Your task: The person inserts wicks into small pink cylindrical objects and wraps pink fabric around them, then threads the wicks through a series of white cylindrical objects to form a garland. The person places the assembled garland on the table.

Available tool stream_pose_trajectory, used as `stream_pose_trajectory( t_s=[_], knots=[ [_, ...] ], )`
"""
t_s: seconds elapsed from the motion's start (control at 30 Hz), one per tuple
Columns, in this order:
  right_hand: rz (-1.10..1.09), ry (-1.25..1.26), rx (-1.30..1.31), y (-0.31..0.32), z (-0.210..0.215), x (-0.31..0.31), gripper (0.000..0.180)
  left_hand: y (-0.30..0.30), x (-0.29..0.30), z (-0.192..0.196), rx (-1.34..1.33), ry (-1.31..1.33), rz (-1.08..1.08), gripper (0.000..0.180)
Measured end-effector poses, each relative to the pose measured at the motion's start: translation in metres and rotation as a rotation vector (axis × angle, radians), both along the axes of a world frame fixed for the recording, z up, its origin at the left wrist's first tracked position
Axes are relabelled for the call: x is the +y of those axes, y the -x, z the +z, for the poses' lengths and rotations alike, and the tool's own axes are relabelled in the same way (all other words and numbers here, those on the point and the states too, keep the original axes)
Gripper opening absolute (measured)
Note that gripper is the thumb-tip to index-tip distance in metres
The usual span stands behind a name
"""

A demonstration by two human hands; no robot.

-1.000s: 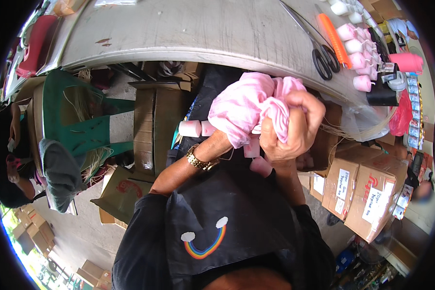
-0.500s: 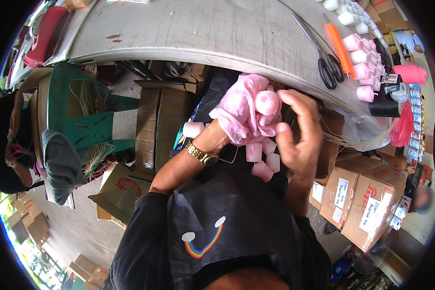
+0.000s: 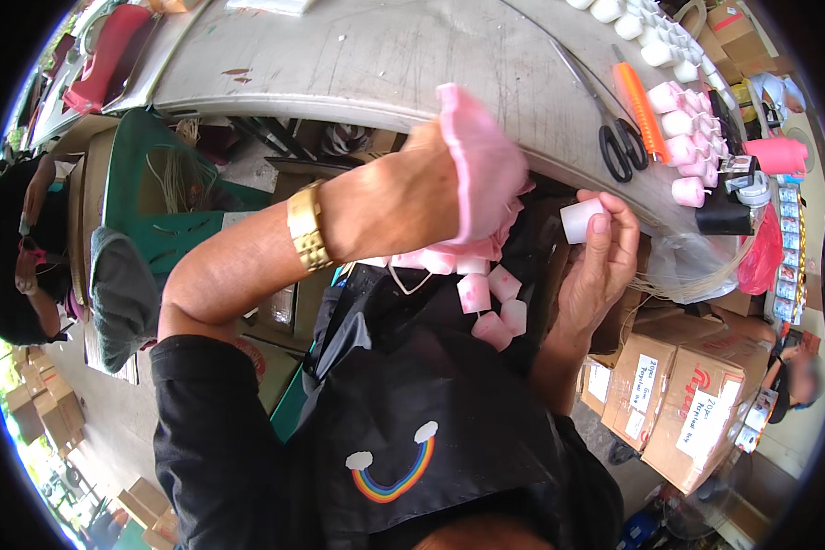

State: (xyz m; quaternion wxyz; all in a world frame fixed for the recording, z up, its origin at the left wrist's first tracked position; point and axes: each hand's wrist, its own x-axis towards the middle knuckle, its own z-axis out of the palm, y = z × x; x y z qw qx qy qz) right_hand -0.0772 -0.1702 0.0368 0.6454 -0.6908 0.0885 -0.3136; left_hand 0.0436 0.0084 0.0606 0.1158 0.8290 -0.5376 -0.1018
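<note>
My left hand [image 3: 403,197] grips a pink cloth [image 3: 481,165], lifted up by the grey table [image 3: 385,64]. My right hand [image 3: 596,266] pinches a small white cup [image 3: 580,220] in its fingertips. More little pink cups [image 3: 488,298] lie in my lap.

Packing workshop: worktable [image 3: 385,64], stacked cartons [image 3: 697,403].

A long grey worktable [image 3: 376,64] in daylight, a green plastic chair [image 3: 156,197] beneath, brown cardboard boxes [image 3: 697,403] probably on concrete floor.
</note>
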Motion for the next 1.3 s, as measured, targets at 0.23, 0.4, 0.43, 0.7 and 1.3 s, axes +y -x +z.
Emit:
stream_pose_trajectory(
  t_s=[0.23, 0.4, 0.43, 0.7, 1.3],
  knots=[
    [-0.002, 0.118, -0.084, 0.006, 0.012, 0.006, 0.025, 0.032, -0.001, 0.023, -0.251, -0.226, 0.127, 0.017],
    [0.080, 0.230, -0.133, -0.003, 0.020, 0.017, 0.032, 0.033, 0.020, 0.026, 0.717, 0.741, 0.253, 0.039],
    [0.115, 0.350, -0.154, -0.005, 0.021, 0.020, 0.036, 0.042, 0.016, 0.018, 1.056, 0.776, 0.220, 0.044],
    [0.209, 0.221, -0.221, -0.036, 0.021, 0.045, 0.060, 0.075, -0.009, -0.046, 2.182, 1.454, 0.088, 0.041],
    [0.335, 0.203, 0.161, -0.006, 0.009, 0.092, 0.017, 0.068, 0.007, -0.044, 0.563, 1.261, 0.495, 0.051]
  ],
)
